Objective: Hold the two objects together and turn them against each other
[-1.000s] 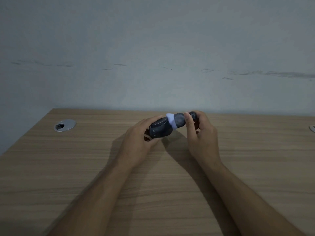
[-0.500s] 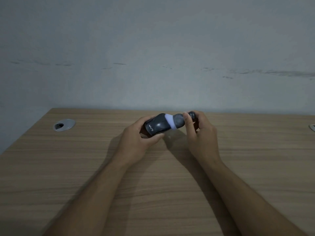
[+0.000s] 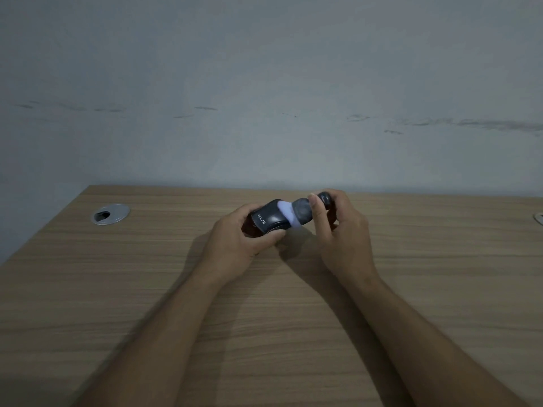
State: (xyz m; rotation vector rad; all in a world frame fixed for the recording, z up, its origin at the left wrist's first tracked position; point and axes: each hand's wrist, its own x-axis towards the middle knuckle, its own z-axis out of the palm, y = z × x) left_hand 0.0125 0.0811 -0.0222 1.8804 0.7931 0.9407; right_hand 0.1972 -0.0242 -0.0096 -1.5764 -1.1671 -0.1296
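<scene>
A small dark device (image 3: 271,220) with white lettering on its body, a pale band and a grey rounded end is held just above the wooden table (image 3: 147,289), near the far edge. My left hand (image 3: 235,245) grips its dark body from the left, thumb beneath and fingers curled over the top. My right hand (image 3: 340,230) grips the grey end from the right, thumb against it and fingers wrapped round a dark rounded part (image 3: 325,198). Both forearms reach in from the bottom of the view.
A round silver cable grommet (image 3: 110,214) is set in the table at the far left. Another grommet (image 3: 539,218) shows at the right edge. A grey scuffed wall (image 3: 264,98) rises straight behind the table's far edge.
The device has turned in my hands, so its lettering now faces up. My left hand has shifted its grip lower and further round the body. My right hand has stayed in place.
</scene>
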